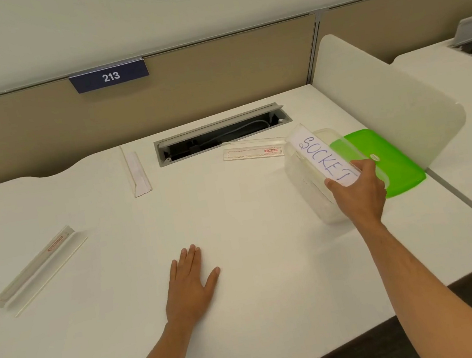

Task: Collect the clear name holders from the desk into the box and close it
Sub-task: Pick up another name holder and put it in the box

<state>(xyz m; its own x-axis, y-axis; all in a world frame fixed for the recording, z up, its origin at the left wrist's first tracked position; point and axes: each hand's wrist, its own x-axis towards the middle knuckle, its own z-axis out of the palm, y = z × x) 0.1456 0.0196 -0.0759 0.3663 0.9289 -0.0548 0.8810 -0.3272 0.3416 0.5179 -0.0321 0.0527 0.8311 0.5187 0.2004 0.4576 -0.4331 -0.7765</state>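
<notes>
My right hand (359,191) grips a clear name holder (325,157), its white card lettered "SOCKET", above the clear box (303,168); my left hand (190,280) lies flat, fingers straight, on the bench (237,240).

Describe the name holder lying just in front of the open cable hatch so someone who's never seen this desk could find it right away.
Find the open cable hatch sunk into the back of the white desk, under the 213 sign. Just in front of its right half lies a clear name holder, flat and parallel to the hatch, beside the clear box. Unlike the other holders lying further left, it shows a red outline and a small red label at its right end.
</notes>
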